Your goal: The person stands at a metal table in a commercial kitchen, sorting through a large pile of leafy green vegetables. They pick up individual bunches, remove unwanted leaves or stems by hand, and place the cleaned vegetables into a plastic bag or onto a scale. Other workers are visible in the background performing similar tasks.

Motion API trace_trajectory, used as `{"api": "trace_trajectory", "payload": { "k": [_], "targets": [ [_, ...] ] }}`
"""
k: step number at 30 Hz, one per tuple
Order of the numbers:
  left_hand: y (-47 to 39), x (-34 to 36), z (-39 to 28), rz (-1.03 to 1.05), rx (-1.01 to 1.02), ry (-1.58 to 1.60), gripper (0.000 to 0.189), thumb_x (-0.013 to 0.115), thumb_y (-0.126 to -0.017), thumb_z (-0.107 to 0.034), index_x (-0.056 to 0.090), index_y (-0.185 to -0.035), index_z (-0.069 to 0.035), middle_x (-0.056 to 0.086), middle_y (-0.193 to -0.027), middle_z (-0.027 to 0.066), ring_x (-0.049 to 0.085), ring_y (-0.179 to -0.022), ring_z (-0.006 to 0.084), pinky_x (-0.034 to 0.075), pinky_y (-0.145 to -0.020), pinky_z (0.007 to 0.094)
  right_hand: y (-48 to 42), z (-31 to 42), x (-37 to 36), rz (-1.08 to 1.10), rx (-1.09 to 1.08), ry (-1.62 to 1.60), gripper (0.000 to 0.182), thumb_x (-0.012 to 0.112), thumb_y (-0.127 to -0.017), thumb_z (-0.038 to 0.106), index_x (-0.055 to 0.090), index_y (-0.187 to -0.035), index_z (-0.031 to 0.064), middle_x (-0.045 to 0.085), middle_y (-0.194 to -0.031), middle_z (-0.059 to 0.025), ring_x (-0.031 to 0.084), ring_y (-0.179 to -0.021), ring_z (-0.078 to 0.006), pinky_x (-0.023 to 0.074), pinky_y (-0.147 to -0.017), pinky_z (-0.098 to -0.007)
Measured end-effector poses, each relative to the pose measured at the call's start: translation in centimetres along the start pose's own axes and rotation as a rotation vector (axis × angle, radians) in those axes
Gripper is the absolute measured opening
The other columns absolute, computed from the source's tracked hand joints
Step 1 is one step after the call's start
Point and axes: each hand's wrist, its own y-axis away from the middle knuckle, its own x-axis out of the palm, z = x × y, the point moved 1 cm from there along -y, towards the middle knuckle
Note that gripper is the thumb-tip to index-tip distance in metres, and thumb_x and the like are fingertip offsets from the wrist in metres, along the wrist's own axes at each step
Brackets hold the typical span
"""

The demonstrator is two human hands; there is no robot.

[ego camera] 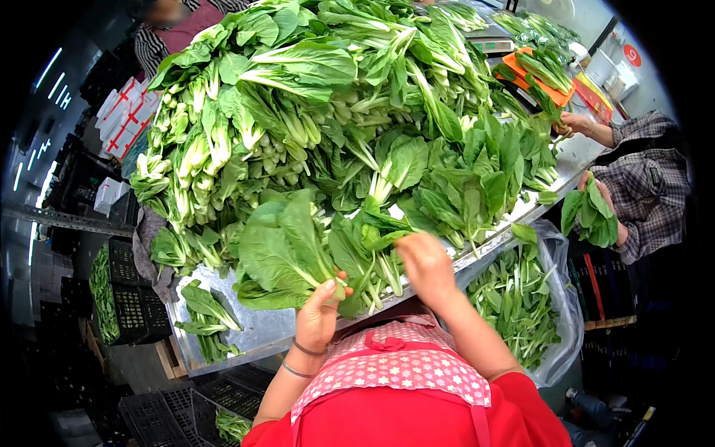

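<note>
My left hand grips a head of leafy greens, probably bok choy, by its pale stem end, its broad leaves fanned away from me. Blurred by motion, my right hand is bent over the table's front edge, with its fingertips at a loose green leaf; whether they pinch it is unclear. Between my hands, several smaller heads lie on the metal table. Behind them rises a large heap of the same greens, many with stems facing me.
Below the table's edge at right, a clear plastic bag holds loose leaves. A co-worker in a plaid sleeve holds greens beside a scale and an orange tray. Black crates stand at left. Another person stands behind the heap.
</note>
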Motion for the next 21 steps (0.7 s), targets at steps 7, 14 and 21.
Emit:
{"api": "trace_trajectory", "payload": {
  "k": [7,14,21],
  "targets": [
    [0.3,1.4,-0.3,0.104,0.043,0.069,0.036,0.057,-0.082,-0.012,0.049,-0.115,-0.001,0.053,-0.112,0.0087,0.053,-0.102,0.0209,0.046,-0.083,0.0354,0.7,-5.0,0.0,-0.018,0.245,0.093,0.017,0.061,-0.076,0.006,0.062,-0.092,0.0003,0.054,-0.084,-0.0135,0.054,-0.08,-0.0298,0.0451,-0.069,-0.0346],
    [0.3,1.9,0.2,0.13,0.057,0.058,0.043,0.059,-0.079,-0.014,0.046,-0.118,-0.001,0.051,-0.117,0.0085,0.048,-0.112,0.0223,0.043,-0.09,0.0376,1.1,-4.1,0.2,0.053,0.885,-0.991,0.019,0.056,-0.087,0.015,0.061,-0.098,-0.0005,0.058,-0.075,0.0007,0.05,-0.06,-0.0048,0.0395,-0.053,-0.019],
    [0.2,4.0,0.4,0.248,0.015,0.051,0.063,0.063,-0.074,-0.02,0.037,-0.129,-0.002,0.037,-0.135,0.0105,0.046,-0.115,0.023,0.034,-0.099,0.0383,2.5,-0.9,1.0,-0.043,0.685,-0.968,0.017,0.062,-0.081,0.008,0.06,-0.093,-0.0045,0.056,-0.086,-0.0029,0.054,-0.068,-0.0081,0.0433,-0.06,-0.0203]
  ]
}}
